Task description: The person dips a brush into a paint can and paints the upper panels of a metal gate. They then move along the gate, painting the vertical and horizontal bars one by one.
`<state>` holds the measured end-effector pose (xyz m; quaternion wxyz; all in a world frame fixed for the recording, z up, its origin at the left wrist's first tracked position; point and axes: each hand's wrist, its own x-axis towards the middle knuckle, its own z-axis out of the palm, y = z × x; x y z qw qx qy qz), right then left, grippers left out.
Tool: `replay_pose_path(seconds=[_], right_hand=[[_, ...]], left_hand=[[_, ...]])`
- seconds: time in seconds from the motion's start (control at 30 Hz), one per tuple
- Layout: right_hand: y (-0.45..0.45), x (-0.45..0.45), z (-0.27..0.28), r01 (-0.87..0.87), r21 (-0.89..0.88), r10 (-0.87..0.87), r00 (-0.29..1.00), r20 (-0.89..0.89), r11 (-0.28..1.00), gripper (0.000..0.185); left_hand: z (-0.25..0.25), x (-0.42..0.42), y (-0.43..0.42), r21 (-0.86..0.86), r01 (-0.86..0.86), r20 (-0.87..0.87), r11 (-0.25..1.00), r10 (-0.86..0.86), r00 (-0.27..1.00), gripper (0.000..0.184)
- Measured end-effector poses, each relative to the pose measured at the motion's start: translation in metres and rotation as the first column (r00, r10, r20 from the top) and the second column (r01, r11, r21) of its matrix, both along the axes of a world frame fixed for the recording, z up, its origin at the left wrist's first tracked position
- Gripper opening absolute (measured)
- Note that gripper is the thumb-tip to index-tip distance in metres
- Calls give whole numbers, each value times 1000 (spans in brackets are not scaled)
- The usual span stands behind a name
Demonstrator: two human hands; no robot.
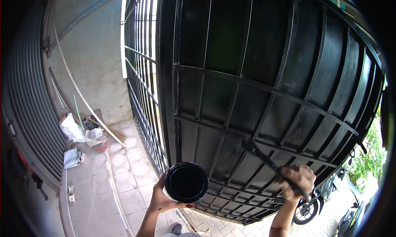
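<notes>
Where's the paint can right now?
In the head view, low and just left of centre, the paint can is in the left hand, beside the black gate's lower edge.

The can (186, 182) hides part of the left hand (159, 198). The right hand (298, 181) is blurred, and the brush (270, 165) blurs at its tip. Both forearms are cut off; a motorcycle (306, 213) on the right is partly hidden.

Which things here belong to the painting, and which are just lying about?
Part of the job:
brush, in the right hand
can of black paint, in the left hand
black gate

Apparently just there:
white sack
green stick
motorbike
</notes>
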<state>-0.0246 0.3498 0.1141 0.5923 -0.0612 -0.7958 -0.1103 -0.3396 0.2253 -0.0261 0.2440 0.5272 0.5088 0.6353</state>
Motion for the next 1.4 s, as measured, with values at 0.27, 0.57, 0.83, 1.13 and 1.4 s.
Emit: replay_pose_path(seconds=[0.27,0.57,0.83,1.13,1.4], right_hand=[[-26,32,-89,7,-615,10,1000,24,788,27],[-46,42,-177,-374,-824,-205,848,-490,425,13],[-49,-46,-186,-913,-281,-339,174,-925,297,26],[-70,-122,-229,-993,20,-509,42,-859,-116,14],[-122,-137,-246,-992,-48,-506,-16,-863,113,17]], left_hand=[[-22,-10,-33,-42,-91,-74,995,88,993,105],[-47,-41,-42,-12,-226,-12,974,226,974,96],[-45,-109,-58,18,-252,-42,967,253,967,97],[-55,-193,-93,-2,-245,-46,970,245,969,96],[-55,-257,-104,-27,-177,-159,984,170,972,86]])
